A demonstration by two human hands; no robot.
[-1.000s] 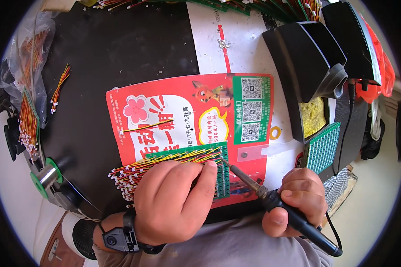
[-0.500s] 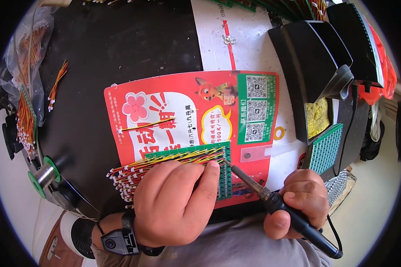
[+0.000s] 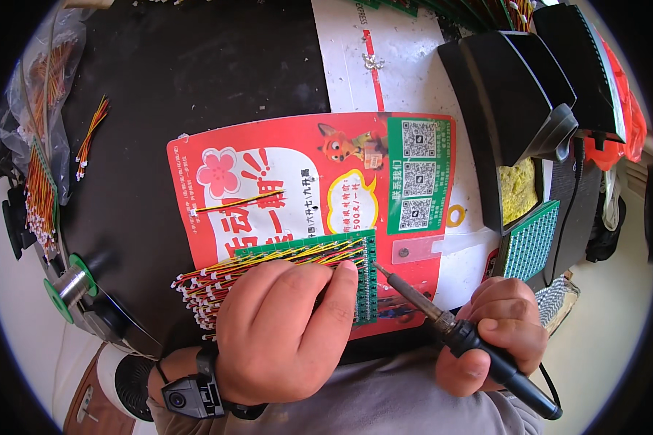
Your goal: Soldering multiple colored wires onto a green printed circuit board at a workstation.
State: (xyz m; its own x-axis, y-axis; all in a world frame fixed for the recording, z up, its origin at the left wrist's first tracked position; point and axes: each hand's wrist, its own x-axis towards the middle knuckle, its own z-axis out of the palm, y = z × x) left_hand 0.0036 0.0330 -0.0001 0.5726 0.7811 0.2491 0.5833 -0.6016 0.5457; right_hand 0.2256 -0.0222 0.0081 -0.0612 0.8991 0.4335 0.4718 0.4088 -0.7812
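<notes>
The soldering iron point(image 3: 455, 333) is gripped in the right hand point(image 3: 508, 326), and the green circuit board point(image 3: 368, 293) (likely light, stiff, best held by edges clear of flexible wires point(image 3: 196, 290)) is overlain on the red flyer point(image 3: 283, 135) by the left hand point(image 3: 279, 337), whose grip cannot be told.

From my feed, bold red characters fill the red sheet point(image 3: 283, 138) at 9 o'clock, with more in its yellow-rimmed bubble point(image 3: 352, 206). Its green panel point(image 3: 416, 177), at 2 o'clock, carries white characters and 3 square codes. At 12 o'clock, black lettering marks the white board point(image 3: 406, 72); the smallest print seems too blurred for me.
</notes>
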